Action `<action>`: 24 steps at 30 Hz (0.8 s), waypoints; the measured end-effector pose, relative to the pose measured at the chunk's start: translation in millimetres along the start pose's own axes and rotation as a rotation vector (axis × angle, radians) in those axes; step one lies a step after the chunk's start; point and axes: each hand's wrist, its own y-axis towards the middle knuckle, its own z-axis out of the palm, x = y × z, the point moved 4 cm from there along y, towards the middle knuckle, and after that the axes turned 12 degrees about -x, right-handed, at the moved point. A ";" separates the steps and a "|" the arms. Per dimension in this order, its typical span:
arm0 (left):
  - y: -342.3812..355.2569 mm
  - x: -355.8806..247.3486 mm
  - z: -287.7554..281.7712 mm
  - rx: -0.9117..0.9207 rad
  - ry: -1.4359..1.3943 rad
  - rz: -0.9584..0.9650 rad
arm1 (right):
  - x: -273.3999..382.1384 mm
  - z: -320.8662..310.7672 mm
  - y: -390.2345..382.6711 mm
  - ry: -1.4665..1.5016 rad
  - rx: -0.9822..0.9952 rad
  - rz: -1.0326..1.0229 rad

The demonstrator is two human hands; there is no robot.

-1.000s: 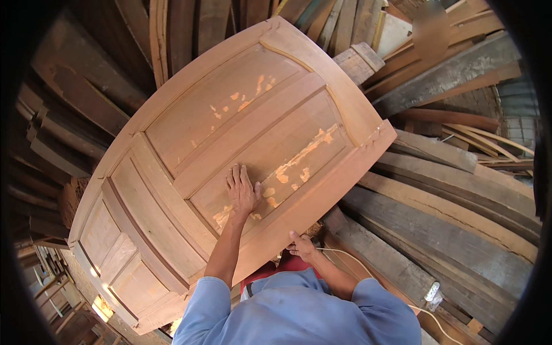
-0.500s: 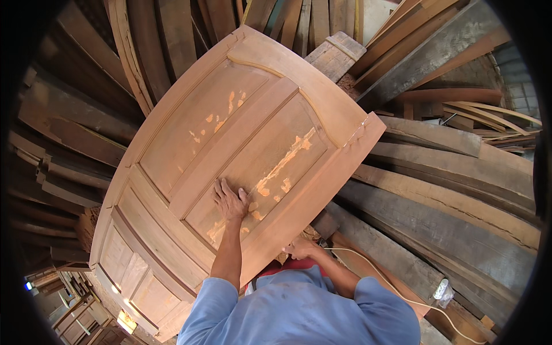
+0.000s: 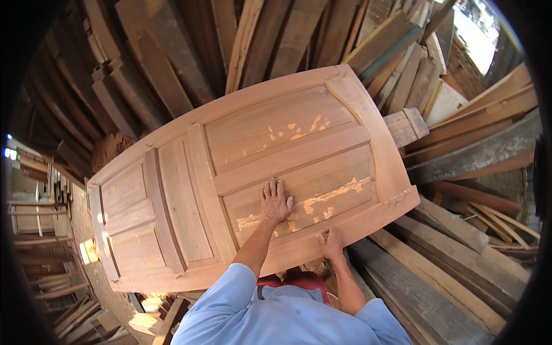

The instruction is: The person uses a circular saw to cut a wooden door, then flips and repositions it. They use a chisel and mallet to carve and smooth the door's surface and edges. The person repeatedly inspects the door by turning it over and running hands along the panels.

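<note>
A large wooden panelled door [image 3: 198,190] lies flat in front of me, with raised mouldings and a curved top rail. Pale orange filler patches [image 3: 310,204] mark its two long panels. My left hand [image 3: 276,206] rests palm down on the nearer long panel, fingers spread, just left of the patches. At the door's near edge, my right hand [image 3: 330,242] touches the bare stile with its fingers bent together. Whatever may be inside those fingers is hidden.
Stacked boards [image 3: 287,40] stand beyond the door's far side. More long planks [image 3: 443,270] lie to the right, close to the door's edge. A short wood block [image 3: 406,126] sticks out past the top rail. Frames and timber stand at the far left.
The view has turned, so the door now lies more crosswise. My right hand has come up from below the near edge onto the stile. My left hand stays on the panel.
</note>
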 end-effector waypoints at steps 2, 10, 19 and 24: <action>-3.6 8.4 -2.3 -0.021 -0.043 0.017 | -8.2 5.2 -1.2 -0.035 0.026 0.008; -96.4 35.6 -49.6 0.079 -0.229 0.049 | -28.7 21.2 13.1 -0.075 0.289 0.199; -257.6 101.6 -126.6 0.007 -0.433 -0.106 | 174.1 70.9 23.2 -0.307 0.283 -0.159; -292.4 116.6 -183.5 -0.075 -0.751 -0.164 | 258.4 142.7 -14.1 -0.282 0.507 -0.084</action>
